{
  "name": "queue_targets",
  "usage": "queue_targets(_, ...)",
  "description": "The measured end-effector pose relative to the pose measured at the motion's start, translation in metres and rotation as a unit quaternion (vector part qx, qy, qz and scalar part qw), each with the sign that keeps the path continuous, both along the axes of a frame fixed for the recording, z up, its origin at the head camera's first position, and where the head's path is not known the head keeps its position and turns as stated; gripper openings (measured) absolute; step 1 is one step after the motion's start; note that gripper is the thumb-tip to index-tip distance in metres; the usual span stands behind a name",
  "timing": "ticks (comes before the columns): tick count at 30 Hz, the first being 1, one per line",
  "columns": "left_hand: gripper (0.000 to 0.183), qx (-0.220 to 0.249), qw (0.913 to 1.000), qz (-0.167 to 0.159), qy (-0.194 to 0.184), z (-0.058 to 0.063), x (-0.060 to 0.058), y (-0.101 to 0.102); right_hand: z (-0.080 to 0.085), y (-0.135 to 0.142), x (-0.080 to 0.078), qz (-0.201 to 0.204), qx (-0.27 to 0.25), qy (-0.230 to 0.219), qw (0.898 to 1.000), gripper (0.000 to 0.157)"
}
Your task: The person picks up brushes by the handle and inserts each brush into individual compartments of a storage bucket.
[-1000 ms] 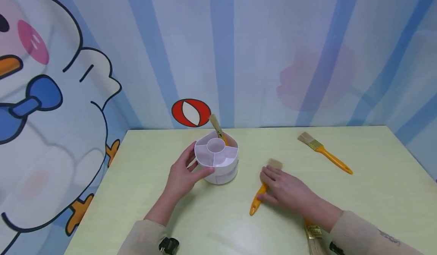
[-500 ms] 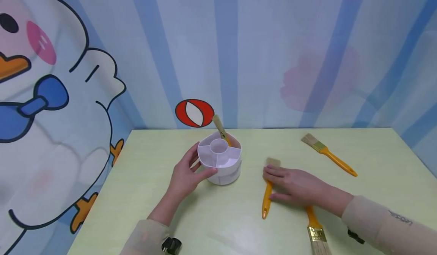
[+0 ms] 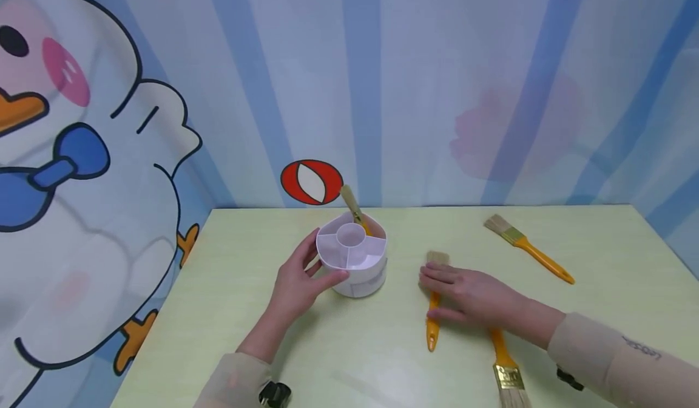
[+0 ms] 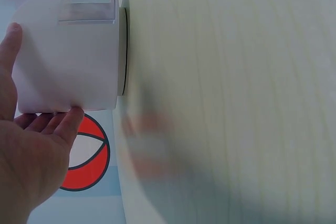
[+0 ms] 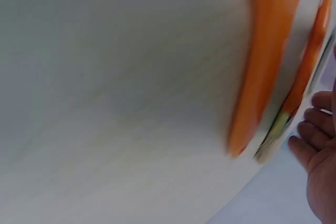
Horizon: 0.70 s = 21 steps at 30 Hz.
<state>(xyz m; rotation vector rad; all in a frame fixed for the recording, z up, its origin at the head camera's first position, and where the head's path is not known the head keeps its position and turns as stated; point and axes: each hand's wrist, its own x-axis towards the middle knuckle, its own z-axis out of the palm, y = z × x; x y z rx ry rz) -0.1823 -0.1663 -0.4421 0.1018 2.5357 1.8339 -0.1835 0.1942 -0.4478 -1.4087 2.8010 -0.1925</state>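
Observation:
A white, round compartmented organizer (image 3: 357, 271) stands on the table, a paintbrush (image 3: 352, 204) leaning upright in its back compartment. My left hand (image 3: 295, 283) grips its left side, thumb at the front and fingers round behind; the left wrist view shows fingers along the white wall (image 4: 79, 61). To the right, a flat paintbrush (image 3: 432, 335) with a yellow-orange handle lies bristles away from me. My right hand (image 3: 464, 295) is over its middle, fingers extended across the metal band and thumb by the handle. In the right wrist view that paintbrush (image 5: 304, 77) lies beside loosely bent fingers.
Another paintbrush (image 3: 530, 250) lies at the back right. A wider one (image 3: 506, 371) lies near the front, its handle partly under my right forearm. The pale wooden table (image 3: 349, 341) ends at a blue striped backdrop (image 3: 420, 92) printed with cartoon figures.
Under my right hand, the paintbrush has turned from slanted to nearly straight, its handle end swinging right. My left hand keeps holding the organizer. The head view has shifted slightly.

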Motion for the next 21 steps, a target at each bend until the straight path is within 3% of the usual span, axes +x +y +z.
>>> queue_targets(8,0.097,0.003,1.0,-0.001,-0.001,-0.001,0.0,0.0,-0.002,-0.017,0.017,0.006,0.029,0.01,1.0,0.067)
queue_targets(16,0.097,0.003,0.9999,0.003,-0.01,-0.001,0.0,0.001,0.001,-0.002,0.016,-0.037,0.033,-0.008,0.999,0.073)
queue_targets(21,0.097,0.005,1.0,-0.001,-0.008,-0.001,0.0,0.0,0.004,0.008,0.013,-0.044,0.027,-0.03,0.998,0.074)
